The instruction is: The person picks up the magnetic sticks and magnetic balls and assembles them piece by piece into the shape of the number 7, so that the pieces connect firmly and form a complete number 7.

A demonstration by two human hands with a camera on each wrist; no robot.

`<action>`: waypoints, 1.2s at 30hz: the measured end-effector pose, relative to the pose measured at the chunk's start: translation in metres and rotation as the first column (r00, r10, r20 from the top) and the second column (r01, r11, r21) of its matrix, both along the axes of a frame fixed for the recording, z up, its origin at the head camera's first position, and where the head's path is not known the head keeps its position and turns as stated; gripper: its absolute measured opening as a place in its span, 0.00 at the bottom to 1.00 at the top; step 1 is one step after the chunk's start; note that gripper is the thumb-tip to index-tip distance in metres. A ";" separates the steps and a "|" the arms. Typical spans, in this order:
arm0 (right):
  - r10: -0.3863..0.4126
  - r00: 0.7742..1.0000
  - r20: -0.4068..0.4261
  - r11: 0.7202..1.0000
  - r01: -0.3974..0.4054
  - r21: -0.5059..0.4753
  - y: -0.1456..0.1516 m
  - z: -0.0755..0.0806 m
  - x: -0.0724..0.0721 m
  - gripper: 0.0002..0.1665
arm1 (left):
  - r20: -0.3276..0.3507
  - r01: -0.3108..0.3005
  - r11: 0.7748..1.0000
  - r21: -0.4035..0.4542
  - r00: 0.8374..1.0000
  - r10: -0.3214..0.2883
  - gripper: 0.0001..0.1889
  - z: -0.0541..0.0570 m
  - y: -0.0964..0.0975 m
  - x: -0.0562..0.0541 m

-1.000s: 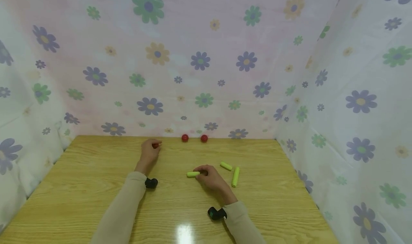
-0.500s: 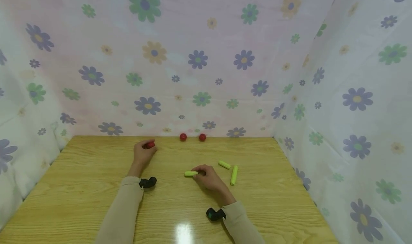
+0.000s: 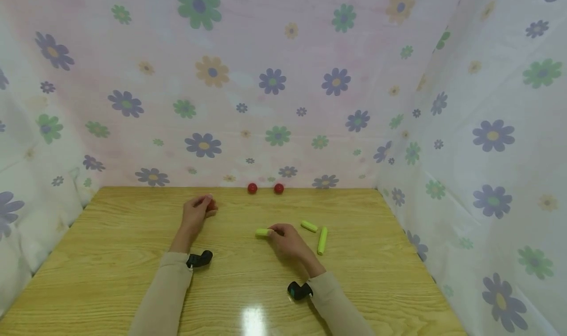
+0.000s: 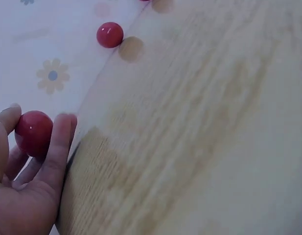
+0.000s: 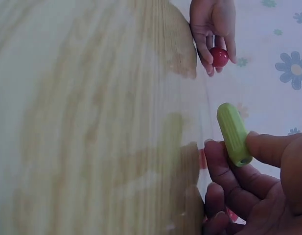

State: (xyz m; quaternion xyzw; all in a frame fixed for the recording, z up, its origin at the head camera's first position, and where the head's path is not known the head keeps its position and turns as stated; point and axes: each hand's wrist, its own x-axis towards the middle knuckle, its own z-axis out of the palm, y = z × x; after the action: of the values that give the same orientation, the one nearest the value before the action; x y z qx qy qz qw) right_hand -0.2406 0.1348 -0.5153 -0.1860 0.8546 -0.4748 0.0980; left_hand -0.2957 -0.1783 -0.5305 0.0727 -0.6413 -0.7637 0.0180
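Observation:
My left hand (image 3: 194,217) is near the back left of the table, with a glossy red ball (image 4: 34,133) pinched between thumb and fingers. From the head view the fingers cover most of that ball. Right of centre, my right hand (image 3: 289,241) grips a short light-green ribbed cylinder (image 5: 232,132) between thumb and fingers. The cylinder has a small dark hole in the end nearer the palm, and its other end points left in the head view. In the right wrist view, it lies between my right hand and the left hand's ball.
Two more red balls, one left (image 3: 252,188) and one right (image 3: 278,188), sit at the table's back edge against a flowered cloth (image 3: 239,119). Right of my right hand lie a short green cylinder (image 3: 308,226) and a longer green cylinder (image 3: 322,241) on the wooden table (image 3: 376,287).
My left hand has shifted slightly left and turned, so its fingers now hide more of the ball. The right hand has moved a little up in view with its green cylinder.

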 end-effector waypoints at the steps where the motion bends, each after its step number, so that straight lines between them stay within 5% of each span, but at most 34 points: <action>1: -0.004 1.000 -0.003 1.000 0.004 -0.005 0.000 -0.001 -0.001 0.19 | 0.003 0.015 1.000 0.011 1.000 -0.015 0.29 0.000 0.001 0.001; 10: -0.074 0.997 0.008 0.981 0.075 -0.178 -0.008 -0.002 -0.003 0.17 | 0.029 0.191 0.981 -0.047 0.981 -0.190 0.29 0.000 0.018 0.012; 22: -0.074 0.983 0.167 0.922 0.131 -0.363 -0.026 0.006 0.001 0.19 | 0.087 0.221 0.966 0.131 0.968 -0.234 0.23 0.011 0.047 0.028; 36: -0.136 0.954 0.269 0.865 0.247 -0.437 -0.040 -0.014 -0.010 0.21 | 0.094 0.067 0.942 0.328 0.990 -0.103 0.28 0.003 0.068 0.041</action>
State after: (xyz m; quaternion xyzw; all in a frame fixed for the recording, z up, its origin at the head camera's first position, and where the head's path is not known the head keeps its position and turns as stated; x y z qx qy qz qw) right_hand -0.2511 0.0948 -0.5290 -0.0619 0.7126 -0.6916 0.1003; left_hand -0.2543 -0.1103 -0.5279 0.0889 -0.5094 -0.8536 -0.0625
